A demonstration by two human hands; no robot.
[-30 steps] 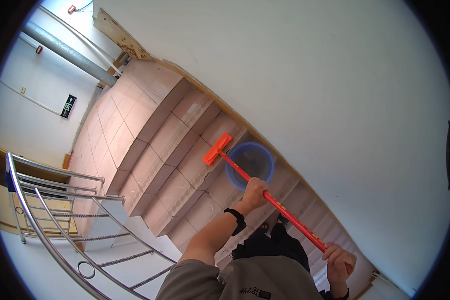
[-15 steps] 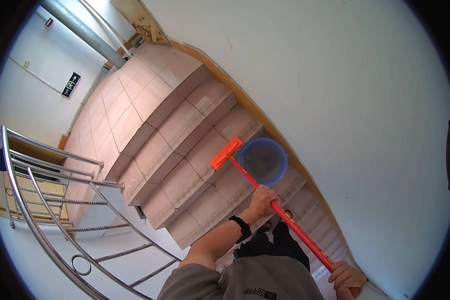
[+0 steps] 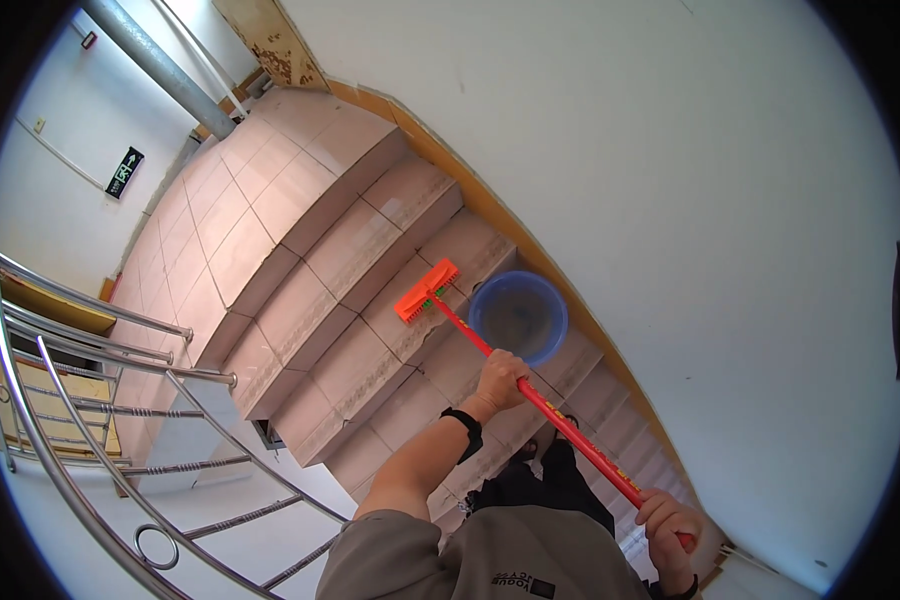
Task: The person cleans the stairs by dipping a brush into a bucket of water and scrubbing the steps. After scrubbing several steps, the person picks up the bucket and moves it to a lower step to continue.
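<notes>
A long-handled scrub brush [image 3: 592, 454] with a red pole slants across the stairs, held in both of my hands. My left hand [image 3: 503, 381] is closed round the pole partway down, below the black band on that wrist. Near the pole's top end, my right hand [image 3: 667, 522] is wrapped round it. The orange brush head [image 3: 427, 291], with orange and green bristles, is over a tiled step; whether it touches the tile I cannot tell. Beside it stands a round blue basin [image 3: 561, 318] of cloudy water, close to the wall.
Pink tiled steps [image 3: 315, 355] climb toward a landing [image 3: 215, 215] at the upper left. A curved steel railing [image 3: 60, 470] borders the left side. The white wall [image 3: 650, 170] rises on the right above a tan skirting. A grey pipe [image 3: 160, 65] stands beyond the landing.
The brush head has shifted left and slightly up in view, away from the basin. Both hands have moved left and up with the pole; the whole view has also shifted slightly left.
</notes>
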